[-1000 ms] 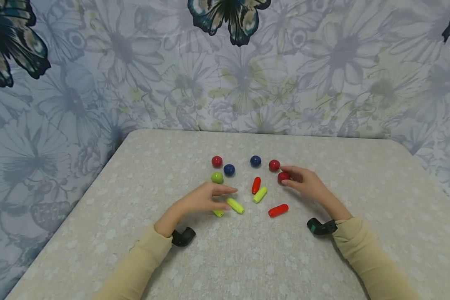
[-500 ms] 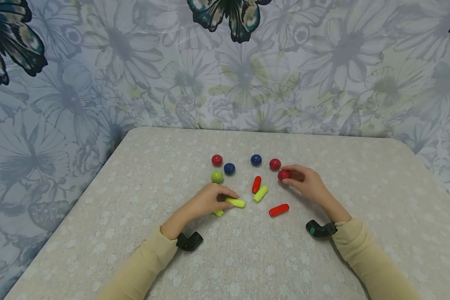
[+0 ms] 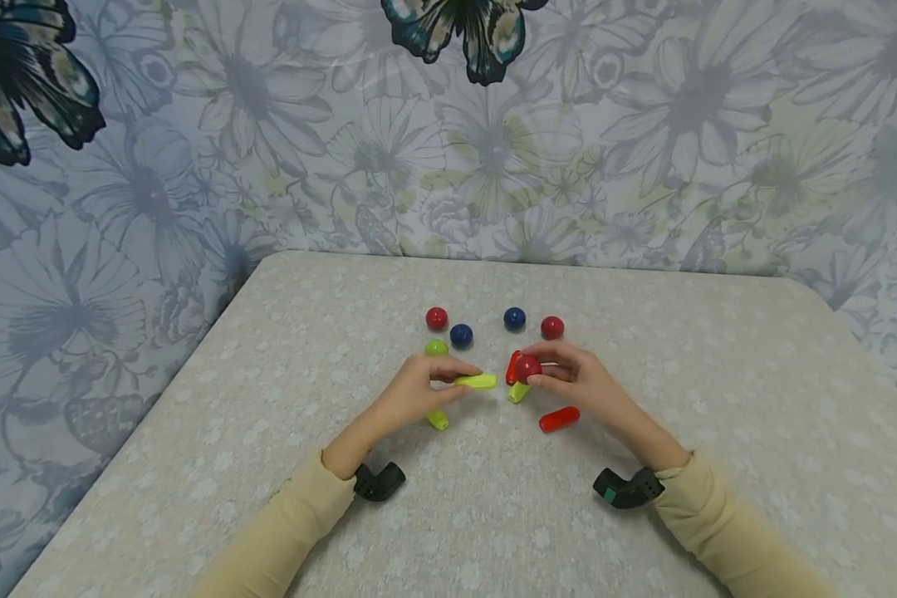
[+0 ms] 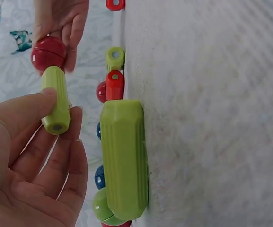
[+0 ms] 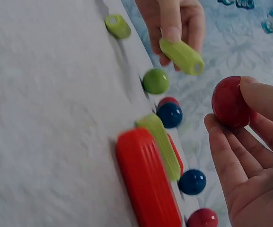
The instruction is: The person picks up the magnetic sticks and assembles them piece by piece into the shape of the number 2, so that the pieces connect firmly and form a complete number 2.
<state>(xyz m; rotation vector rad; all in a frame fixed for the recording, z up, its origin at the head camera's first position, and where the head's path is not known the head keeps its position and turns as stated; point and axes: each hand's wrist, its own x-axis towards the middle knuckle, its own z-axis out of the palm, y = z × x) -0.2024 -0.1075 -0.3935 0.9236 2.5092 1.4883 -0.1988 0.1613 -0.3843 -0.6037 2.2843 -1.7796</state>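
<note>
My left hand point(image 3: 407, 394) pinches a lime-green ribbed stick point(image 3: 482, 381) between thumb and fingers, above the table. A small grey disc shows on the stick's end point(image 4: 57, 127) in the left wrist view. My right hand point(image 3: 590, 382) holds a glossy red ball point(image 5: 231, 101) by its thumb and fingertips. In the head view a small gap separates ball and stick, which roughly face each other. Below the right hand lie a red stick point(image 3: 512, 370) and a lime-green stick point(image 3: 518, 393), both partly covered. Another lime-green stick point(image 4: 123, 161) lies below the left hand.
On the patterned tablecloth point(image 3: 478, 523), farther back, are a green ball point(image 3: 436, 347), two blue balls point(image 3: 461, 335) and two red balls point(image 3: 437, 318). A second red stick point(image 3: 559, 419) lies nearer me. Flowered wallpaper point(image 3: 306, 166) rises behind the table.
The left hand has closed on the lime-green stick and lifted it. The right hand has taken the red ball up and moved it left, towards the stick.
</note>
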